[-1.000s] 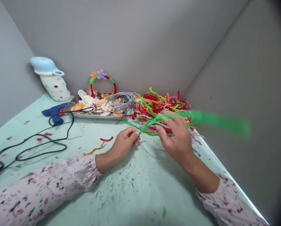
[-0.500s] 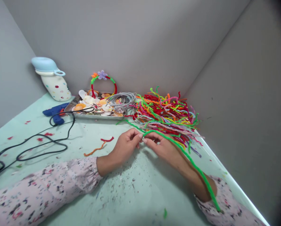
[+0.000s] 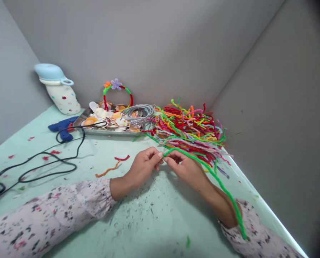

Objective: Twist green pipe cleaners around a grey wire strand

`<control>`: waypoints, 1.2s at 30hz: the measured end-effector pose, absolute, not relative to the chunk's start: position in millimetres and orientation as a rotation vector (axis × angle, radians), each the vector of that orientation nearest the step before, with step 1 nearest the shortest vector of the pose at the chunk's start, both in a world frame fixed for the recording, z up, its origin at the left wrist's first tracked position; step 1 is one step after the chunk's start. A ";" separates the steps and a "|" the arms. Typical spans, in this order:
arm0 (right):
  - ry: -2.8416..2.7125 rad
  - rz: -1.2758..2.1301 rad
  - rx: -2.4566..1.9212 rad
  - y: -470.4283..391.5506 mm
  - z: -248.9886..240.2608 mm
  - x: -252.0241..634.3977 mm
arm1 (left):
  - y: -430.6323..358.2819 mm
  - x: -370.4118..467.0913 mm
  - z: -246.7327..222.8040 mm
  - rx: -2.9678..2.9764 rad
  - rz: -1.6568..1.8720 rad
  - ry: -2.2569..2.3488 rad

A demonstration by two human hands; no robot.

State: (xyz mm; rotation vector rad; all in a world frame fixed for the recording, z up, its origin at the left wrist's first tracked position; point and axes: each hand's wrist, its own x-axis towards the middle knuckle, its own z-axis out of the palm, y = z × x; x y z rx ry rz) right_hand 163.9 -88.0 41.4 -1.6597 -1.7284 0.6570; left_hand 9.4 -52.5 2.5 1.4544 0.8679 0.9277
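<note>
A long green fuzzy stem runs from my fingertips back over my right forearm to the sleeve. My left hand pinches it near its front end, thumb against the fingers. Close beside, almost touching, my right hand has its thumb and fingers closed on the same stem. The exact tip between the fingers is too small to make out. Just beyond both hands lies a heap of coloured fuzzy stems. Left of my left hand are a short orange piece and a red piece.
A metal tray holds shells, a coil of grey wire and a fuzzy ring with flowers. Further left are a blue glue gun, its black cable and a white bottle with blue lid.
The green stem's far end has shifted slightly left and up along my right sleeve. A green length beyond my fingertips has also changed position. My hands stay almost in place.
</note>
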 end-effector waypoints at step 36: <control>-1.962 0.192 -1.209 -85.4 18.4 169.7 | -53.4 10.5 10.3 1.487 0.962 0.940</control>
